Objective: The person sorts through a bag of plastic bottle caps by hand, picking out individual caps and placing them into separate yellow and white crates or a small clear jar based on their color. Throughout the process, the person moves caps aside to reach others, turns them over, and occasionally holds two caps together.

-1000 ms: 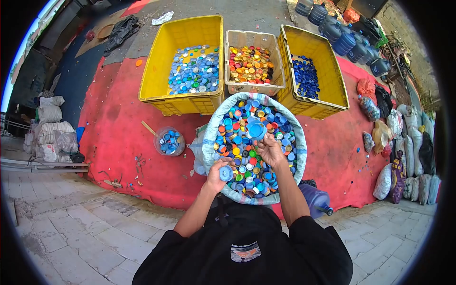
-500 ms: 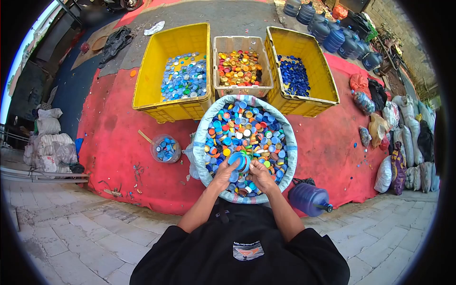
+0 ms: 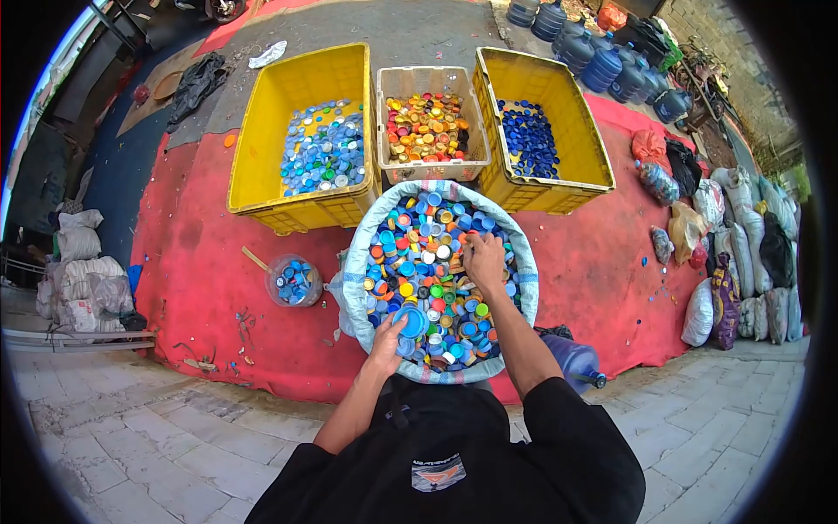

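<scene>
A round sack with a rolled rim stands right in front of me, filled with mixed plastic bottle caps. Over its near left part, my left hand is closed on a wide light blue lid. Deeper in the sack, toward the right, my right hand reaches down with its fingers bent together among the caps. A red-orange cap shows at its fingertips; whether the fingers grip it is hard to make out.
Beyond the sack stand a yellow crate of pale blue caps, a whitish crate of red and yellow caps and a yellow crate of dark blue caps. A clear tub sits left, a water jug right.
My right hand has left the blue lid and moved forward and right into the caps. The left hand, with the lid, has drawn back toward the near left rim. The view has shifted slightly.
</scene>
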Motion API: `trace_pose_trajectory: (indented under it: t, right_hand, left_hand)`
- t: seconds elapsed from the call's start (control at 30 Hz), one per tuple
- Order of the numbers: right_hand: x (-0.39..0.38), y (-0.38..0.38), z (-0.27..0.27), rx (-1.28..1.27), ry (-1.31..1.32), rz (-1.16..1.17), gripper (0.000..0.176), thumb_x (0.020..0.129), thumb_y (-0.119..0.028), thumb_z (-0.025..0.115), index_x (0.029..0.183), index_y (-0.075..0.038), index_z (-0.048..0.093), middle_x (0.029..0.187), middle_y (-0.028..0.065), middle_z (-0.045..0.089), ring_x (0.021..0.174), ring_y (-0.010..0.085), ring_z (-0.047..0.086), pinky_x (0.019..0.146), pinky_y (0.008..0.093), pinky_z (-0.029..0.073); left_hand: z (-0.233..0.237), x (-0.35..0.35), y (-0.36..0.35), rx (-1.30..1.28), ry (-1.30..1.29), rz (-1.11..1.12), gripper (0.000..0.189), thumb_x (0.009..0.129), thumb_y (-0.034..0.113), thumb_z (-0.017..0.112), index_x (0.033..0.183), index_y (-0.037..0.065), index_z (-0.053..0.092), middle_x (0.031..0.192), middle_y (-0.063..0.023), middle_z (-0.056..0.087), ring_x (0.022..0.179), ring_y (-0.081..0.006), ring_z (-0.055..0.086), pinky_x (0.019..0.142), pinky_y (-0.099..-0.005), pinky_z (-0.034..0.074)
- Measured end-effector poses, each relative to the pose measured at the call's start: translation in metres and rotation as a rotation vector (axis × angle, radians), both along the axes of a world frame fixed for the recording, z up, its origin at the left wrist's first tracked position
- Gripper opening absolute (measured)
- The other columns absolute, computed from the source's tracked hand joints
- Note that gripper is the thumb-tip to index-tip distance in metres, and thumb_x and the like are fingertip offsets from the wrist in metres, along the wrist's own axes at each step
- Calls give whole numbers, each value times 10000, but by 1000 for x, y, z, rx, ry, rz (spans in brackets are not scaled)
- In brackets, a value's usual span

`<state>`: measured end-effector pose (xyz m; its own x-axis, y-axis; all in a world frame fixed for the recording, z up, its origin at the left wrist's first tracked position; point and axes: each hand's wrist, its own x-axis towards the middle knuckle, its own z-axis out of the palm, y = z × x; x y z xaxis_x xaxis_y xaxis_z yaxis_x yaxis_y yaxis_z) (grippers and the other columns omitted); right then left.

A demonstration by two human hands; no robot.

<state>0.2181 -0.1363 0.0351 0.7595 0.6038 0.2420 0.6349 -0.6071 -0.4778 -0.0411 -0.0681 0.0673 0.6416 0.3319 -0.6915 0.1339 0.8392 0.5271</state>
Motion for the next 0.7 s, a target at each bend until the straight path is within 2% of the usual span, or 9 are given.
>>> trace_pose_trajectory:
  t: [0.1,0.2,0.33,0.47,0.6,0.7]
  right_hand:
    - [15,24,-1,-52,-155,69,200,802,-142,599,984,-153,681,954,89,582,930,280,523,766,414,393]
    - [23,37,-19,-209,-226,122,223,828,-144,545,1001,-164,685,1057,77,577,976,265,509,792,430,362]
    - [18,35,-23,-227,-54,57,190,834,-170,549,953,-151,695,1021,34,612,984,245,518,789,423,358]
    - [5,10,-30,-47,-42,52,100,826,-195,620,865,-132,689,1026,18,619,980,235,517,784,432,358]
    - [-14,-16,1,42,-235,17,113,806,-182,670,903,-126,650,1045,21,634,1032,242,531,817,401,364]
    - [-23,-41,-2,153,-115,29,123,808,-125,661,925,-109,629,1038,29,641,1037,251,542,831,395,361]
  left_hand:
    - [3,-9,-1,-21,0,14,352,926,236,574,1240,112,474,1082,-79,609,925,-202,633,642,-376,554]
    - [1,-20,0,5,17,46,347,926,231,576,1232,105,475,1080,-80,608,924,-203,634,636,-377,555]
    - [4,-28,5,-37,21,91,317,925,225,574,1209,105,499,1074,-69,609,941,-196,625,638,-380,556]
    - [9,-23,10,-30,21,63,311,936,239,560,1206,98,496,1059,-53,608,902,-174,627,621,-348,549]
    - [10,-11,12,-30,-14,40,309,926,260,575,1186,105,510,1046,-46,614,892,-164,628,624,-341,543]
    - [12,2,15,-63,-75,47,296,919,282,587,1159,120,527,1010,-35,625,883,-156,629,628,-337,540]
